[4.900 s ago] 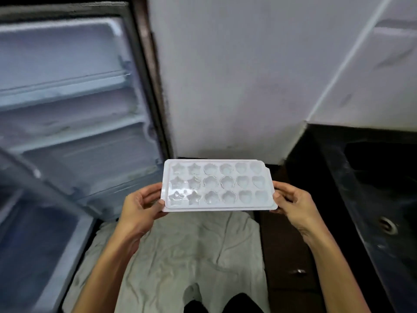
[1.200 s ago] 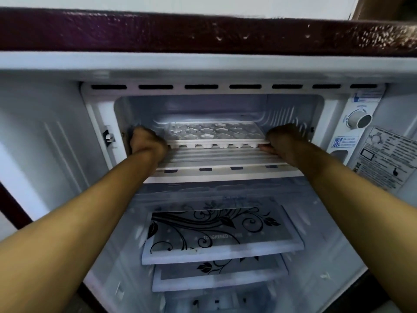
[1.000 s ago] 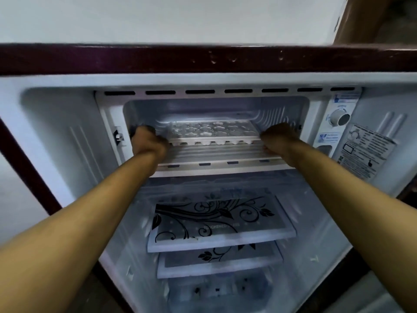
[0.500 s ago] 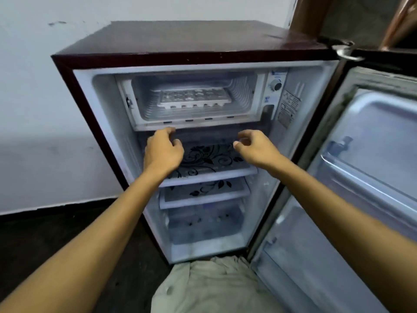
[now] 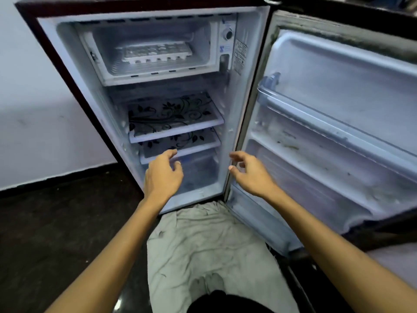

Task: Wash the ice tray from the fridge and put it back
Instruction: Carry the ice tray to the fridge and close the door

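Note:
The white ice tray (image 5: 155, 53) lies flat on the floor of the freezer compartment (image 5: 108, 48) at the top of the small fridge. Nothing touches it. My left hand (image 5: 163, 175) hangs in front of the lower shelves, fingers loosely curled, holding nothing. My right hand (image 5: 249, 172) is level with it, near the fridge's right edge, fingers relaxed and empty. Both hands are well below the tray and out of the fridge.
The fridge door (image 5: 334, 123) stands wide open to the right, with door racks. Two glass shelves with a black floral print (image 5: 173, 114) sit below the freezer. A grey cloth (image 5: 209, 249) lies on the dark floor in front. A white wall is at left.
Both hands let go of the tray inside the freezer and drew back and down out of the fridge. The view has pulled back and tilted downward.

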